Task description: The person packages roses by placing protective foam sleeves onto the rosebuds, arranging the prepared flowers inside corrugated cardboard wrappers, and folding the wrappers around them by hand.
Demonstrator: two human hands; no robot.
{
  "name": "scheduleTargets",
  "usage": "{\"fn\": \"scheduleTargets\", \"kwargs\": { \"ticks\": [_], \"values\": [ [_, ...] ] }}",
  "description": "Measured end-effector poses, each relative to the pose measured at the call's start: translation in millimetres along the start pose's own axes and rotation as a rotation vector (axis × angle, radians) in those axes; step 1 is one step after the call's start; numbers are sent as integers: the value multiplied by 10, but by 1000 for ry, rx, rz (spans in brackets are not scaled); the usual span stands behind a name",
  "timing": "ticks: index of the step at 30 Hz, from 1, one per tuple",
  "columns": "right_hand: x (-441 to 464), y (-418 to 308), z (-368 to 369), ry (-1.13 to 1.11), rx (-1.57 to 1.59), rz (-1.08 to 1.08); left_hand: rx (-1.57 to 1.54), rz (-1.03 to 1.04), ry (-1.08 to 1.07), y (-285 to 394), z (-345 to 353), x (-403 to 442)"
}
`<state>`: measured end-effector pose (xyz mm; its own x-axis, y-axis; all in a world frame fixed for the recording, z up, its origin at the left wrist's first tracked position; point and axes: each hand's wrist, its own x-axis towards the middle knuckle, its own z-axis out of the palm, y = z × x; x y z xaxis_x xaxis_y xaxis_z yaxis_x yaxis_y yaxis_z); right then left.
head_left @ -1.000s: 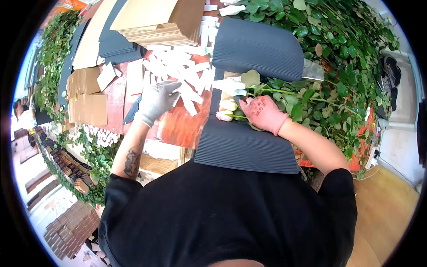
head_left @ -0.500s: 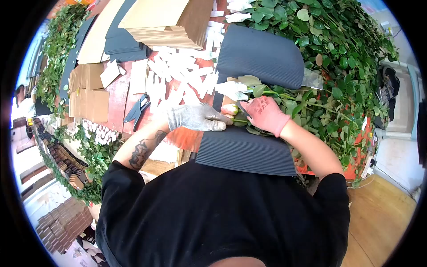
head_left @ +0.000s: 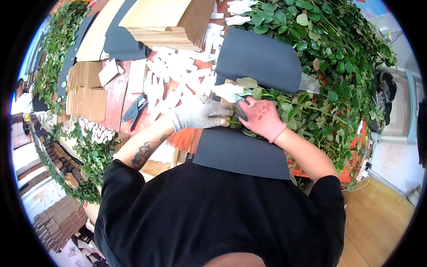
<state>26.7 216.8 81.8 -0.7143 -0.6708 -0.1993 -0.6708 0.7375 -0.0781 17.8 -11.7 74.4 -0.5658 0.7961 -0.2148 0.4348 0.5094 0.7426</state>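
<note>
My left hand [head_left: 203,114], in a pale grey glove, closes its fingers round the head end of a rose [head_left: 234,122]; its bud is mostly hidden and a bit of green stem shows. Close by on the right is my right hand [head_left: 263,117], in a pink glove with dark fingertips. Those fingertips are blurred at the rose, so their grip is unclear. Just beyond the hands lies another rose with a white sleeve [head_left: 228,91] over its head. A dark corrugated sheet [head_left: 242,153] lies on the near side, and a second corrugated sheet [head_left: 260,58] lies beyond.
Leafy rose stems [head_left: 329,53] are heaped on the right. White paper strips [head_left: 178,71] lie scattered over the red table [head_left: 116,100]. A black stapler [head_left: 134,112], cardboard pieces [head_left: 86,100] and a tall stack of brown card [head_left: 164,33] stand on the left and at the back.
My right hand has shifted slightly left and its fingers have moved over the rose. The bud, visible between the hands before, is now mostly covered. My left hand remains at the rose.
</note>
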Motion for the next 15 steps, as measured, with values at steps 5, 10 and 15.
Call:
{"fn": "scheduleTargets", "kwargs": {
  "ticks": [5,10,15],
  "values": [
    [83,83,170,52,-3,79,85,-57,-54,132,-62,-17],
    [139,167,272,46,49,80,-13,-7,24,29,33,-25],
    [107,126,348,-6,-32,49,-17,52,375,-127,129,2]
  ]
}}
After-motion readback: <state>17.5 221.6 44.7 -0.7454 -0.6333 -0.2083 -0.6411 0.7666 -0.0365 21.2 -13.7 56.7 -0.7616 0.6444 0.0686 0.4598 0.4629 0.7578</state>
